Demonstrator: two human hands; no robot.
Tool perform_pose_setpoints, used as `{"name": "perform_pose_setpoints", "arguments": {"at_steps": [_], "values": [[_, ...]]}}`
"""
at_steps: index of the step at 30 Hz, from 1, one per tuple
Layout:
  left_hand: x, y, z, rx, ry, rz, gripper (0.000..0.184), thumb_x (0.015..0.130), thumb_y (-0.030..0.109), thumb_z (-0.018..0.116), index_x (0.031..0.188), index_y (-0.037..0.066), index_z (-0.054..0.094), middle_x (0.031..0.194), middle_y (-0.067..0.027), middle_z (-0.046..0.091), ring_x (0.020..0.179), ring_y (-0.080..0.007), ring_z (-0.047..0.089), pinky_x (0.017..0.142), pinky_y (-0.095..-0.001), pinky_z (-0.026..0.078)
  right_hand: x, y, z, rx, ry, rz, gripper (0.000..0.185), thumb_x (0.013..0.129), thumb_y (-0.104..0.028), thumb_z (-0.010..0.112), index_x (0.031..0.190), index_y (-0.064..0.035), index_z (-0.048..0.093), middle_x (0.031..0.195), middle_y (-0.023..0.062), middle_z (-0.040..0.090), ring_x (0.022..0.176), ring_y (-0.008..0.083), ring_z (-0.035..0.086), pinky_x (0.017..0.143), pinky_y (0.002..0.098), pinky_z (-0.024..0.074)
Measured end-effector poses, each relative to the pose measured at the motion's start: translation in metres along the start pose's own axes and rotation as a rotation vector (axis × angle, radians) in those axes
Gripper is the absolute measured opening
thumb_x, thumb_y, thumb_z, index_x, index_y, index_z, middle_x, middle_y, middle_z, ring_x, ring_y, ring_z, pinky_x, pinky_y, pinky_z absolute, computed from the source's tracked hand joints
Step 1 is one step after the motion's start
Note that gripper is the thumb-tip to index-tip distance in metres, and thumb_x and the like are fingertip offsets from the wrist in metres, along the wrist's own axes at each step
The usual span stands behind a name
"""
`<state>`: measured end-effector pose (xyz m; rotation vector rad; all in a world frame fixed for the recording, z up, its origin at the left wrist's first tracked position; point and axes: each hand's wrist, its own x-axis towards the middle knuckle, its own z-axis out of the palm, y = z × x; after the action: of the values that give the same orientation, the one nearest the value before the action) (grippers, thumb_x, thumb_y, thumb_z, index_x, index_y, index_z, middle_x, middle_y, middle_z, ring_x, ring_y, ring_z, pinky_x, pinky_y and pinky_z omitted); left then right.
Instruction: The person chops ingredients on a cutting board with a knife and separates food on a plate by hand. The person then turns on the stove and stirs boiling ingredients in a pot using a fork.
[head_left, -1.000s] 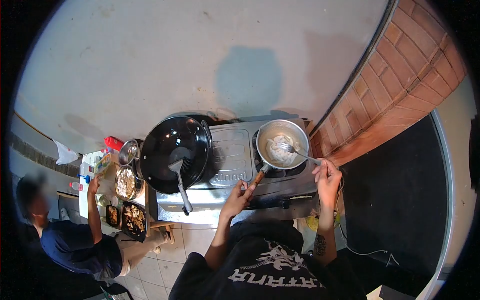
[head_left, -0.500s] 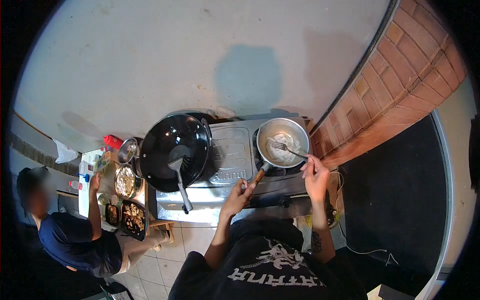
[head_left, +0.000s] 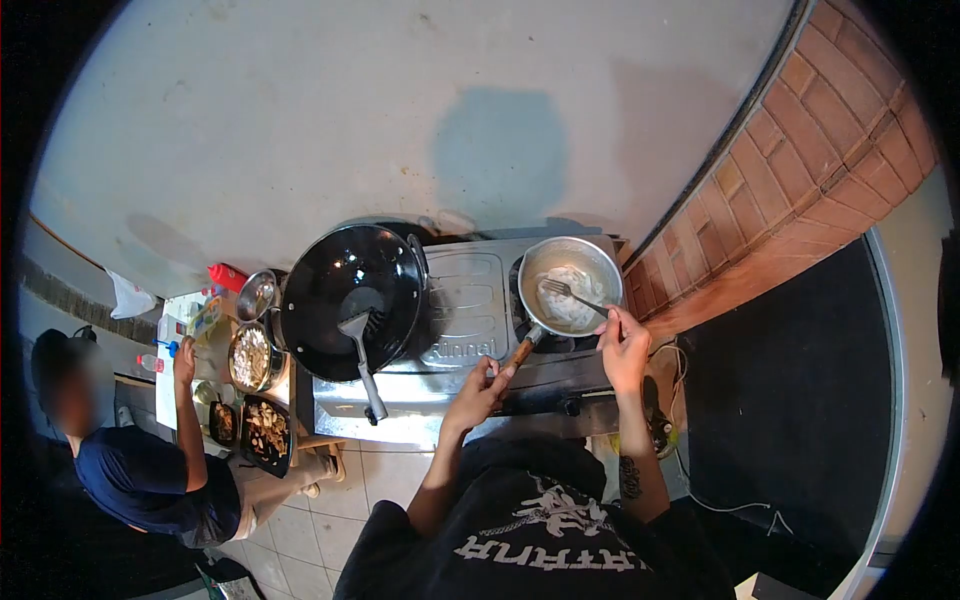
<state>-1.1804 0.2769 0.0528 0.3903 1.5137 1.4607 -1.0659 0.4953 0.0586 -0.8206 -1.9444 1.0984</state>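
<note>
A small metal saucepan [head_left: 540,262] stands on the right burner, with pale, whitish food [head_left: 568,300] inside. My left hand [head_left: 478,396] is closed round the end of its wooden handle [head_left: 520,353]. Between the fingers of my right hand [head_left: 625,348] is a fork [head_left: 582,299], its tines in the food, near the pan's middle. On the left burner sits a large black wok [head_left: 320,300], and a spatula [head_left: 364,375] with a grey handle leans over its front edge.
At the left a person in a dark blue shirt [head_left: 140,475] reaches over a side table holding a red bottle [head_left: 228,277], metal bowls [head_left: 259,295] and a black tray of food [head_left: 267,436]. A brick ledge [head_left: 790,190] runs along the right.
My right hand and the fork have moved left, and the tines lie further left in the pan. My left hand stays on the handle. The other person's hand has shifted slightly left.
</note>
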Motion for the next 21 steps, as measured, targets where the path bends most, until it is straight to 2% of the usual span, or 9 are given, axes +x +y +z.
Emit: {"name": "perform_pose_setpoints", "arguments": {"at_steps": [2,9,11,21], "values": [[0.001,-0.001,-0.001,0.007,-0.001,-0.004,0.026,0.094,0.027,0.056,0.091,0.014,0.034,0.065,0.0015,0.041,0.053,-0.0061,0.036,0.042,-0.0209,0.027,0.001,-0.014,0.000,0.130,-0.031,0.118,0.023,0.097,-0.009,0.047,0.102,0.0080,0.061,0.064,0.0051,0.060,0.048,0.0055,0.047,0.047,0.0215,0.0381],[0.004,-0.007,-0.002,0.007,0.016,-0.004,0.027,0.094,0.026,0.057,0.091,0.014,0.033,0.065,0.0012,0.042,0.053,-0.0061,0.037,0.041,-0.0204,0.028,0.004,-0.010,0.010,0.184,-0.054,0.145,0.023,0.097,-0.009,0.046,0.103,0.0082,0.060,0.067,0.0061,0.060,0.049,0.0054,0.047,0.047,0.0210,0.0384],[0.003,-0.006,-0.002,0.005,0.012,-0.012,0.027,0.094,0.026,0.057,0.091,0.014,0.033,0.065,0.0011,0.042,0.053,-0.0061,0.037,0.041,-0.0204,0.028,0.004,-0.015,0.011,0.193,-0.052,0.154,0.024,0.096,-0.011,0.047,0.103,0.0058,0.062,0.063,0.0061,0.061,0.047,0.0076,0.050,0.047,0.0243,0.0395],[0.003,-0.005,-0.003,-0.021,-0.006,-0.026,0.026,0.094,0.027,0.056,0.091,0.015,0.034,0.066,0.0005,0.043,0.053,-0.0060,0.037,0.041,-0.0209,0.027,0.005,-0.018,0.006,0.282,-0.059,0.148,0.024,0.097,-0.011,0.046,0.103,0.0067,0.062,0.065,0.0054,0.060,0.048,0.0064,0.048,0.047,0.0228,0.0390]]}}
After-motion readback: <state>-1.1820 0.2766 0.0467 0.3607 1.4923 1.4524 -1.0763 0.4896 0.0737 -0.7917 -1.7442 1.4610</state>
